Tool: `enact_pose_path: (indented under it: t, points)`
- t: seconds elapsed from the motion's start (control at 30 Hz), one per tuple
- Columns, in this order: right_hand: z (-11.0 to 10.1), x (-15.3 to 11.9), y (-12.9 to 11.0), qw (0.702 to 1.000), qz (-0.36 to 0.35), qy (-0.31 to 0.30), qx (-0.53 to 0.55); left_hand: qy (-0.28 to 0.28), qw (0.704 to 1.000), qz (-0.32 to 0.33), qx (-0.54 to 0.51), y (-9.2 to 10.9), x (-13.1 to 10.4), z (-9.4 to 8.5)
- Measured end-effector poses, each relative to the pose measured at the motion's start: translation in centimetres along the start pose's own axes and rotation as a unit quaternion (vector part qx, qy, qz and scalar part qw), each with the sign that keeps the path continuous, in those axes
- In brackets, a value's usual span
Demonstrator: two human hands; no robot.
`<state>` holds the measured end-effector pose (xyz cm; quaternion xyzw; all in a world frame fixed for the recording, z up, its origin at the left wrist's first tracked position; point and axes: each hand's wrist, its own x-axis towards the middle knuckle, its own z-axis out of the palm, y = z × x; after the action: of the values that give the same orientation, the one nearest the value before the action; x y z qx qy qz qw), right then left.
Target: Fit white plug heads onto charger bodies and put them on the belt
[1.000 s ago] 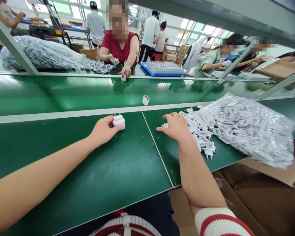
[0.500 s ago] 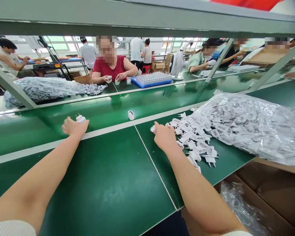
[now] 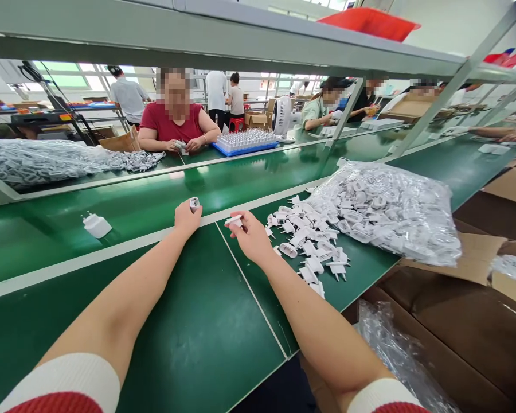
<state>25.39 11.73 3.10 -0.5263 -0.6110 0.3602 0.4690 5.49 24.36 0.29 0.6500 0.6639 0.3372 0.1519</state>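
My left hand [image 3: 186, 218] is closed round a white charger housing [image 3: 194, 203], its open end facing up with dark parts inside. My right hand [image 3: 250, 236] pinches a white plug cover [image 3: 234, 221] between thumb and fingers, a short gap away from the housing. A white plug charger [image 3: 97, 225] with two pins lies on the green belt [image 3: 150, 201], left of my left hand. Loose white plug covers [image 3: 312, 244] with pins are heaped on the green worktop [image 3: 176, 321], just right of my right hand.
A clear plastic bag [image 3: 391, 209] full of plug covers lies behind the heap. Across the belt, a person in a red top [image 3: 176, 120] handles a small part beside a blue tray [image 3: 245, 146]. A grey shelf beam [image 3: 241, 43] spans overhead. Cardboard boxes [image 3: 473, 252] stand at right.
My left hand has let go of the charger on the belt and moved right, taking up the housing that stood there. My right hand has drawn a plug cover away from the heap.
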Motion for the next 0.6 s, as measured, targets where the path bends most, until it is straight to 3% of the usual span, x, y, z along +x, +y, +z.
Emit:
enact_pose_path:
  t: [0.1, 0.23, 0.37, 0.5, 0.6]
  points:
    - [0.2, -0.2, -0.4, 0.992, 0.002, -0.07, 0.101, -0.006, 1.0, 0.025, -0.017, -1.0, -4.3, -2.0]
    - [0.8, -1.2, -1.1, 0.954, 0.023, -0.159, 0.255, -0.06, 0.996, 0.046, -0.049, -2.7, -13.2, -5.3]
    - [1.6, -2.3, -1.7, 0.942, 0.038, -0.2, 0.266, -0.125, 0.987, 0.053, -0.091, -3.4, -20.2, -8.1]
    - [2.5, -3.4, -1.9, 0.954, -0.007, -0.245, 0.172, -0.129, 0.984, 0.021, -0.121, -3.4, -22.3, -9.3]
    - [3.2, -4.3, -1.6, 0.971, -0.078, -0.215, 0.065, -0.117, 0.986, 0.014, -0.115, -3.3, -22.0, -9.3]
